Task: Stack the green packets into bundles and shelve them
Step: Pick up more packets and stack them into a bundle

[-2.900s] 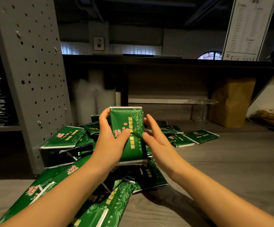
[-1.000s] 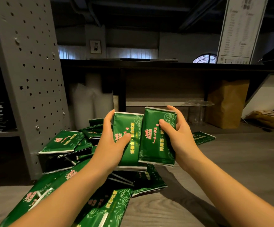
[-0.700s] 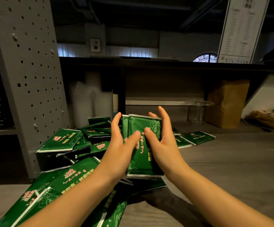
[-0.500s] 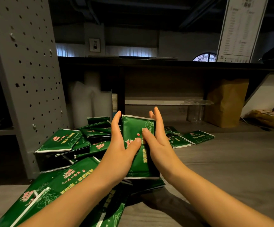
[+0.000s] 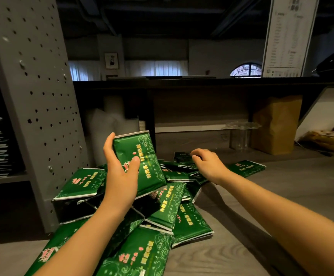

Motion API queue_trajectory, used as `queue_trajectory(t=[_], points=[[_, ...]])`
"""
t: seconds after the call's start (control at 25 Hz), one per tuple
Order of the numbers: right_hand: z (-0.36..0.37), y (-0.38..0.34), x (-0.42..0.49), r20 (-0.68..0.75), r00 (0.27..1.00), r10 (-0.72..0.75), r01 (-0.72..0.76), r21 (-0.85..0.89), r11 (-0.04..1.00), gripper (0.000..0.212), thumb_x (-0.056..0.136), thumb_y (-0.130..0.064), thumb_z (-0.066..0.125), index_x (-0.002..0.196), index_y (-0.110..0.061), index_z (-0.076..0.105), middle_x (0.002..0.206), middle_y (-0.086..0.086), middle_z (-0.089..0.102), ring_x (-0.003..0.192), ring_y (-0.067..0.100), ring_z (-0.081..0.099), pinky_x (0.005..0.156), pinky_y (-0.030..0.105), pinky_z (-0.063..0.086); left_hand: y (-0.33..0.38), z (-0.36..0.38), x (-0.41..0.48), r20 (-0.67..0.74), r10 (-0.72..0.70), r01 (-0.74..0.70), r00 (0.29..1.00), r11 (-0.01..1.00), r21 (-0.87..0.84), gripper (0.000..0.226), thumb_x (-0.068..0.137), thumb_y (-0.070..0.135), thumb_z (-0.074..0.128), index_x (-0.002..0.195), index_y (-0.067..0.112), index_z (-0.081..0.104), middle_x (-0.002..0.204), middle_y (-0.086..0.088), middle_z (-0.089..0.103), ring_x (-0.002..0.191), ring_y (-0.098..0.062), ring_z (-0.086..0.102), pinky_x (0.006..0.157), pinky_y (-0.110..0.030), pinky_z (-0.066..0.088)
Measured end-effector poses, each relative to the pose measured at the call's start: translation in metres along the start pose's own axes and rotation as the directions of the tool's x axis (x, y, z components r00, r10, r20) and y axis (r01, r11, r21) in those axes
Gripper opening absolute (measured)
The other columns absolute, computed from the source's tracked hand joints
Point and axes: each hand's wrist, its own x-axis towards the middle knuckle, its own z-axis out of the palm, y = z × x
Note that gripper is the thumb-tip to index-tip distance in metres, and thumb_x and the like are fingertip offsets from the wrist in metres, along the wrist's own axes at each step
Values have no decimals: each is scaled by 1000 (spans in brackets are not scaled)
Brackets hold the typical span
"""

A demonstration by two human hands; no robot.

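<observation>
Table (image 5: pixel 281 196): grey wood grain. The loose stock lies heaped at its left end, within reach of both arms.
Post (image 5: pixel 38 96): a perforated grey upright. It seems to act as a backstop, since packets lean on its foot.
Sign (image 5: pixel 287 36): a tall white board with rows of fine print, too blurred to read.
Pile (image 5: pixel 174 202): green packets lying crisscross and overlapping on the table, none of them squared up. These are still to be gathered.
Bag (image 5: pixel 275 126): brown paper, standing at the back of the table well apart from the pile. No label shows.
Bundle (image 5: pixel 149 154): held upright above the pile with its printed face toward the camera. It is probably kept on end so the next packet can be laid flat against it and the edges trued.
Left grip (image 5: pixel 120 176): closed round the bundle, with fingers behind its left edge and the thumb pressed across the front.
Right grip (image 5: pixel 206 162): palm down, fingers curled onto a far packet (image 5: pixel 182 156) at the back of the pile. I cannot tell whether it has hold of it yet.
Stray packet (image 5: pixel 246 168): lies flat to the right, just clear of the pile.
Writing: each packet carries a pink emblem, a column of yellow characters and a pale cloud scroll. I cannot read the characters.
Stage: bundling is under way and, as far as I can see, nothing has been shelved.
</observation>
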Motion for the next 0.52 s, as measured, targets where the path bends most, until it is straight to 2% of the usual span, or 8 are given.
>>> queue_trajectory(t=[0.12, 0.24, 0.4, 0.52], points=[[7, -1, 34, 38, 999, 18, -10, -184, 983, 38, 100, -31, 33, 131, -19, 52, 136, 10, 50, 126, 32, 42, 102, 44, 38, -2, -4, 6, -26, -1, 0, 1000, 1000, -14, 61, 96, 6, 45, 141, 36, 17, 90, 11, 48, 65, -4, 43, 55, -12, 42], [11, 8, 59, 96, 990, 101, -67, -304, 950, 42, 101, -37, 29, 135, -20, 47, 141, 11, 46, 130, 33, 39, 103, 42, 36, -6, -5, 12, -39, 2, -4, 999, 998, -57, 61, 96, 3, 45, 143, 31, 17, 89, 13, 48, 66, -4, 43, 54, -7, 41], [19, 20, 83, 173, 958, 229, -166, -315, 934, 49, 102, -40, 27, 135, -11, 46, 142, 16, 45, 129, 34, 43, 107, 42, 33, -14, -8, 18, -58, -16, 11, 998, 996, -89, 61, 96, 3, 45, 142, 32, 18, 88, 15, 50, 65, -3, 44, 55, -9, 43], [27, 23, 99, 199, 954, 222, -156, -302, 940, 48, 102, -37, 29, 136, -7, 45, 142, 20, 44, 127, 35, 44, 105, 38, 34, -17, -11, 21, -65, -37, 32, 997, 996, -79, 61, 96, 6, 46, 142, 35, 18, 104, 12, 54, 69, -2, 48, 61, -11, 46]])
